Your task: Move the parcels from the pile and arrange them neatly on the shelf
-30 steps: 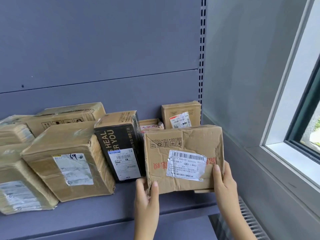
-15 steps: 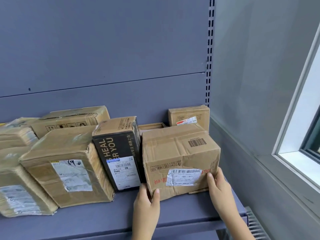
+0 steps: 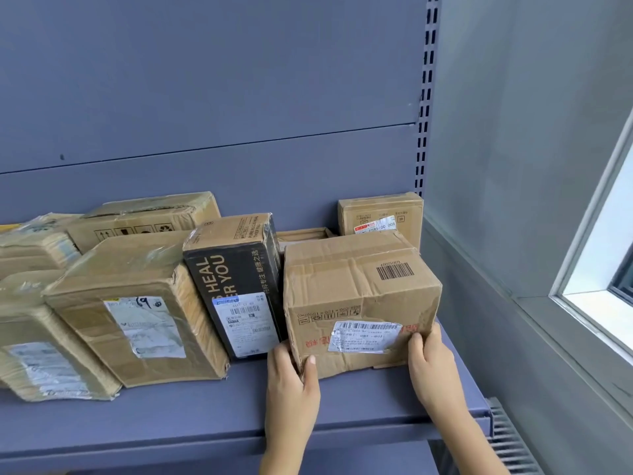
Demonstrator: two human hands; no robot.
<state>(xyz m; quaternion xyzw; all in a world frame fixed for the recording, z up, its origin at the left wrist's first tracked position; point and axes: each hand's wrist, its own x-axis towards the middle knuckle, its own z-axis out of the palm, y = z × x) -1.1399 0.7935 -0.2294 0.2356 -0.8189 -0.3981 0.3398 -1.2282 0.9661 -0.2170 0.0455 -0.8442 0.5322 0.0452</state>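
Grey-blue steel shelving fills the view: a back panel (image 3: 205,97) and slotted upright (image 3: 424,114) above, the shelf (image 3: 171,416) below, with a window (image 3: 609,269) at 3 o'clock and a radiator (image 3: 510,437) at 5 o'clock.

We see the crumpled box (image 3: 356,293) at the right end of the front row. Its labelled face is toward us and its base appears to rest on the shelf. The left hand (image 3: 291,378) grips its lower left corner, thumb on the front face and fingers round the side. The right hand (image 3: 431,365) grips the lower right corner in the same way. Neither hand is free.

At the box's 9 o'clock stands the black box (image 3: 236,286), just beside it; we cannot tell whether the two touch. At its 12 o'clock a small box (image 3: 380,214) stands against the back panel, and at 11 o'clock a flat box (image 3: 301,234) is mostly hidden. Farther toward 9 o'clock come a taped box (image 3: 137,313), which leans, and more parcels in two rows.

We judge this placement nearly complete: the box sits roughly in line with the front row and needs only squaring and release. At least eight parcels are already shelved. The leaning ones at the left may want straightening. The pile is out of view, so we cannot say how many parcels remain.
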